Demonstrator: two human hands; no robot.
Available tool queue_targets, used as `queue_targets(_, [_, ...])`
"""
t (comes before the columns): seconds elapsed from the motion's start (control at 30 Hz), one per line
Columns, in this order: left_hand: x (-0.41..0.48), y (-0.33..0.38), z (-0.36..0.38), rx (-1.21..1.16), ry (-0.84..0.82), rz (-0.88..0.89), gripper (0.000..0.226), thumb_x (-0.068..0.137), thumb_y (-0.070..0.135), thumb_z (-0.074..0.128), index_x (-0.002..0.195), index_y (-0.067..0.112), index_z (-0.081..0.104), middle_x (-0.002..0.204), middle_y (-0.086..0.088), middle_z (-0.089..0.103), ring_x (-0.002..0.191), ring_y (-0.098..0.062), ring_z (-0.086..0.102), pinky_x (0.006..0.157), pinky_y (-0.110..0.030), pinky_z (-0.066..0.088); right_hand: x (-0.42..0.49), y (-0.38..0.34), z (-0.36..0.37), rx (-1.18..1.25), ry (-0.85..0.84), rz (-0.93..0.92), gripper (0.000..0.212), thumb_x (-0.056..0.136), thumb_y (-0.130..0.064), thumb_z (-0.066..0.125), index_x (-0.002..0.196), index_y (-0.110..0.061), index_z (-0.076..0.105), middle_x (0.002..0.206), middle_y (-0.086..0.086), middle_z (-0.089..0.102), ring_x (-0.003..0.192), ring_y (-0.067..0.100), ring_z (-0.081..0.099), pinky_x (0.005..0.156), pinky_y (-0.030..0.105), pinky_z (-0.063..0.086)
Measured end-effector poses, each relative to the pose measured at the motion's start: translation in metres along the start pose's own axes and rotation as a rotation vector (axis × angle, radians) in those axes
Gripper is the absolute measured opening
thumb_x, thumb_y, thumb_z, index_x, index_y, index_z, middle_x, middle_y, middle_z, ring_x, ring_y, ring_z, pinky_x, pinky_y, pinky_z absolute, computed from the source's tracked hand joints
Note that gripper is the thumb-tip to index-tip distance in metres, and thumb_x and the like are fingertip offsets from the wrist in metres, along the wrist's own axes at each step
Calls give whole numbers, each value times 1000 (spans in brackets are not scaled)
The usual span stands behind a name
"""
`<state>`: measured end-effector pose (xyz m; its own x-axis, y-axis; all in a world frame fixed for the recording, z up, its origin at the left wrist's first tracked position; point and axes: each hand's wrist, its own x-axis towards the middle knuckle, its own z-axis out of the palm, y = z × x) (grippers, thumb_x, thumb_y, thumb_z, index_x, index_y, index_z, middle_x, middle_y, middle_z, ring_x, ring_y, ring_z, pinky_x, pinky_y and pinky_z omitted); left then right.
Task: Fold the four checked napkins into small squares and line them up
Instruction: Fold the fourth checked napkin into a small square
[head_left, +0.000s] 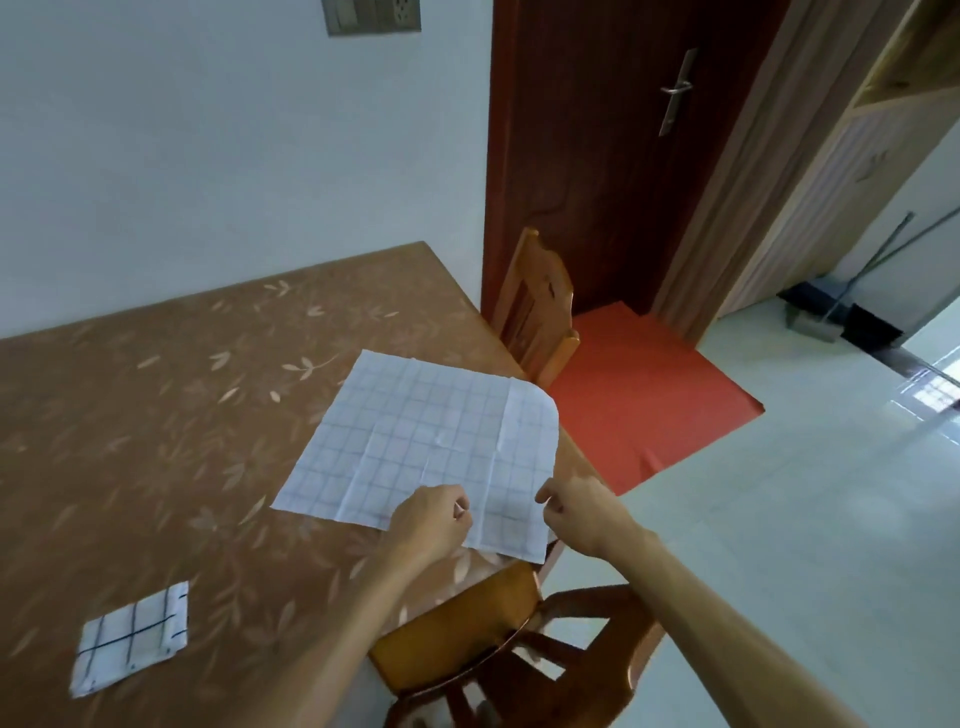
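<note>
An unfolded checked napkin (421, 441) lies spread flat near the right edge of the brown leaf-patterned table (156, 415), its far right corner hanging slightly over the edge. My left hand (431, 525) pinches the napkin's near edge with closed fingers. My right hand (576, 512) is at the near right corner, fingers curled on the cloth's edge. A second checked napkin (132, 636), folded into a small square, lies at the near left of the table. No other napkins are in view.
A wooden chair (540, 306) stands at the table's far right edge and another wooden chair (498, 639) sits just under my arms. Beyond are a dark door (623, 156), a red floor mat (649, 384) and a pale tiled floor.
</note>
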<state>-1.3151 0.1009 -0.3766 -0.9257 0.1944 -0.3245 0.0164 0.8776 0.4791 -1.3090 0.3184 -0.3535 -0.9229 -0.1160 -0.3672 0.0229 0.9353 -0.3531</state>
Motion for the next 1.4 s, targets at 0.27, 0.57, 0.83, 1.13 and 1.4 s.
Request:
queue_targets(0.27, [40,24,33,-70,-16,-89,26,96,29,59,120,22,65,120,5,68,108,-13,63,92,-33,53,72,42,-7,-25,-115,-103,36,94,-15,50,127,-20,65,131,-2,63,111,16,64,93,30,55])
queue_targets(0.57, [82,76,105,-88,-7,-210,49,86,22,69,132,23,53,150,4,38,142,-15,28,110,-27,35,146,99,-6,-56,-251,-349,34,93,-34,60,127,-27,61,150,8,30,134,38,41,111,41,42])
queue_targets(0.83, [109,69,182,26,-40,-350,133,7,57,93,126,20,46,132,-15,60,108,-33,69,70,-42,63,176,131,26,-425,-410,-611,122,70,-93,18,157,-10,-2,161,11,-18,152,30,-8,122,56,1])
queue_targets(1.13, [75,91,161,-210,396,-346,18,96,26,50,105,25,66,112,9,69,109,-3,60,95,-22,50,184,149,26,-297,-281,-773,80,54,-63,79,117,-15,66,117,13,63,106,33,65,91,50,52])
queue_targets(1.4, [42,91,124,-569,381,-509,14,99,29,47,89,31,57,73,7,60,67,-8,58,62,-31,46,193,159,2,-358,-102,-770,35,46,3,87,72,-16,71,98,9,75,103,30,71,89,41,56])
